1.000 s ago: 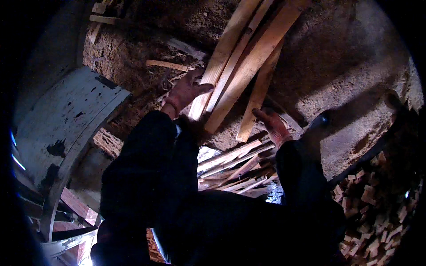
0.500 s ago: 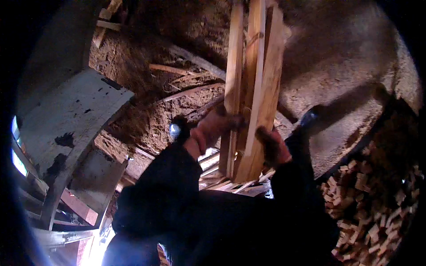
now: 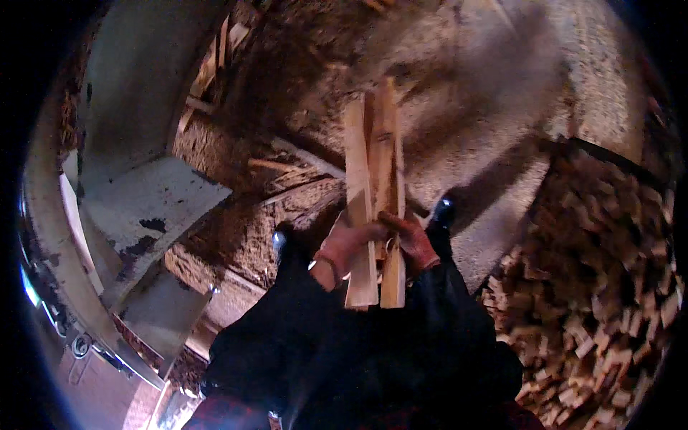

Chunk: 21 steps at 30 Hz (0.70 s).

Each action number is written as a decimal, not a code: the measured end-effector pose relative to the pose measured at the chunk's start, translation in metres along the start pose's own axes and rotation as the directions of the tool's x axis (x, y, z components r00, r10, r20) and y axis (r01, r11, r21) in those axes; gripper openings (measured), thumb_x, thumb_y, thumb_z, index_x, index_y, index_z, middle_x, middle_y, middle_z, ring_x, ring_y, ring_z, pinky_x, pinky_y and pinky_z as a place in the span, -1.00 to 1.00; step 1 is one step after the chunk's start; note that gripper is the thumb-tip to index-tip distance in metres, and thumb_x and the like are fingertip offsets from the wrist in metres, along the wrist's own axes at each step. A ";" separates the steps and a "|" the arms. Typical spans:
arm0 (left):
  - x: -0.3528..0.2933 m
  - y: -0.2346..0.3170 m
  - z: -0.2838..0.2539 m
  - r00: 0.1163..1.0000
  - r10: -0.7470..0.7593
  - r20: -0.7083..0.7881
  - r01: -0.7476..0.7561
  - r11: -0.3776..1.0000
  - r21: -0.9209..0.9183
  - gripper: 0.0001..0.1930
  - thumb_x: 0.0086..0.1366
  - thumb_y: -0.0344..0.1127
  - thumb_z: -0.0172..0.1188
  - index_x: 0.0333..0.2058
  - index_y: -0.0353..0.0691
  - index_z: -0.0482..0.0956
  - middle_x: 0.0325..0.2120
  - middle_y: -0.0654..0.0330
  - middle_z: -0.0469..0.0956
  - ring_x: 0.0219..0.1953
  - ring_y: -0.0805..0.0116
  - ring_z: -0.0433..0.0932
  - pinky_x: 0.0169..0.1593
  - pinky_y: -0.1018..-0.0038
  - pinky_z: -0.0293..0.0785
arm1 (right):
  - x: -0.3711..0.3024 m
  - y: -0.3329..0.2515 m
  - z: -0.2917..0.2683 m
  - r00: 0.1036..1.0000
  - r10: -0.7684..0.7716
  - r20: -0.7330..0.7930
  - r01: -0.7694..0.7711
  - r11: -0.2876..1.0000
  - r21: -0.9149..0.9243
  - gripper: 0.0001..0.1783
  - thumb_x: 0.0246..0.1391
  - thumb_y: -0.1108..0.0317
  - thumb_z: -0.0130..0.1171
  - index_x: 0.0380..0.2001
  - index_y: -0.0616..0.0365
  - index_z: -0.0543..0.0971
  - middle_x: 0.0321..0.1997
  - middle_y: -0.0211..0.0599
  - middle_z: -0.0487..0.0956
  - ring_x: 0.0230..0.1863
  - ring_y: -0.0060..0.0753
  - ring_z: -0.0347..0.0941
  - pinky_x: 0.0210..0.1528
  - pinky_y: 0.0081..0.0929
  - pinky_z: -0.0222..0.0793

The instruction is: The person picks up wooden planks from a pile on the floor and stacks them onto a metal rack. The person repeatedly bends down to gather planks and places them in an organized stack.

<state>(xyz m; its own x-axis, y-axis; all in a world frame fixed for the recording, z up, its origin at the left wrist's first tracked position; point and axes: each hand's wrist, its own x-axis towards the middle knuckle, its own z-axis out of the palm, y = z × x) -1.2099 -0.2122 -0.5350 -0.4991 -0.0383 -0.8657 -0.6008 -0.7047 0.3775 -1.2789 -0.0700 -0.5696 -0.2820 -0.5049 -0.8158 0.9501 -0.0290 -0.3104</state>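
Note:
A bundle of long pale wooden slats [image 3: 373,165] stands nearly upright in front of me, its lower ends near my chest. My left hand [image 3: 346,242] grips the bundle from the left side, and my right hand [image 3: 413,240] grips it from the right at the same height. Both arms wear dark sleeves. Below the hands, the slat ends stick out past my grip. The ground under the bundle is covered in sawdust [image 3: 473,107].
A heap of short cut wood blocks [image 3: 595,287] lies on the right. A grey metal machine housing [image 3: 136,208] curves along the left. Loose slats [image 3: 287,168] lie in the sawdust beyond my hands. The tips of my dark shoes [image 3: 442,211] show beside the bundle.
The slats lay spread on the sawdust a second ago; both hands gathered them into one bundle, lifted it upright and drew it close. The view has swung toward the block heap.

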 end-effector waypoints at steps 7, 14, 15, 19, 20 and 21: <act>-0.170 0.034 0.118 0.989 0.147 0.026 -0.148 0.988 0.040 -0.21 -0.07 -0.40 0.44 0.17 -0.31 0.28 -0.05 0.07 0.50 -0.06 0.20 0.53 0.04 0.32 0.49 | -0.175 -0.065 0.034 0.988 -0.138 -0.064 0.115 0.953 -0.281 -0.29 -0.12 0.26 0.43 0.10 0.35 0.42 -0.04 -0.21 0.58 -0.12 -0.47 0.50 -0.04 -0.50 0.45; -0.277 0.094 0.153 0.840 0.486 0.241 -0.526 0.839 0.142 -0.01 -0.16 -0.43 0.42 0.28 -0.29 0.08 0.04 -0.03 0.41 0.02 0.11 0.47 0.11 0.31 0.42 | -0.329 -0.138 0.134 0.686 -0.721 0.099 0.702 0.620 -0.352 -0.08 -0.15 0.27 0.40 0.30 0.16 0.23 0.18 -0.15 0.47 0.15 -0.27 0.38 0.22 -0.39 0.27; -0.305 0.107 0.157 0.822 0.457 0.339 -0.533 0.828 0.176 -0.01 -0.17 -0.40 0.44 0.27 -0.27 0.09 0.07 0.00 0.39 0.04 0.16 0.45 0.12 0.32 0.41 | -0.348 -0.133 0.140 0.622 -0.775 0.109 0.731 0.526 -0.434 -0.03 -0.14 0.31 0.42 0.34 0.12 0.17 0.26 -0.20 0.41 0.22 -0.31 0.32 0.28 -0.36 0.23; -0.377 0.137 0.147 0.645 0.575 0.503 -0.762 0.530 0.372 -0.06 -0.19 -0.32 0.50 0.20 -0.25 0.17 0.06 0.06 0.42 0.06 0.19 0.45 0.14 0.30 0.41 | -0.401 -0.096 0.196 0.342 -0.934 0.101 0.934 0.326 -0.147 0.05 -0.14 0.37 0.48 0.38 0.05 0.09 0.34 -0.31 0.31 0.31 -0.38 0.23 0.33 -0.28 0.19; -0.390 0.140 0.157 0.621 0.566 0.542 -0.781 0.504 0.369 -0.05 -0.20 -0.33 0.50 0.20 -0.24 0.17 0.05 0.06 0.42 0.06 0.19 0.46 0.14 0.30 0.41 | -0.414 -0.092 0.197 0.311 -0.948 0.074 0.937 0.293 -0.189 0.05 -0.14 0.37 0.48 0.38 0.05 0.09 0.34 -0.31 0.30 0.31 -0.38 0.23 0.33 -0.28 0.19; -0.402 0.146 0.157 0.594 0.588 0.550 -0.804 0.457 0.380 -0.04 -0.21 -0.33 0.51 0.20 -0.24 0.17 0.05 0.06 0.43 0.06 0.19 0.46 0.14 0.29 0.41 | -0.433 -0.096 0.216 0.287 -0.954 0.082 0.943 0.267 -0.199 0.06 -0.14 0.38 0.49 0.38 0.04 0.09 0.35 -0.31 0.29 0.31 -0.37 0.22 0.33 -0.27 0.19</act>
<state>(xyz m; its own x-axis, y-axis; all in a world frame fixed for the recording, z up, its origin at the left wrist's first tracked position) -1.1947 -0.1886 -0.0801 -0.9926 -0.0474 -0.1116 -0.1106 -0.0226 0.9936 -1.2189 -0.0348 -0.0814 -0.9768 -0.1881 0.1023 -0.0391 -0.3127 -0.9491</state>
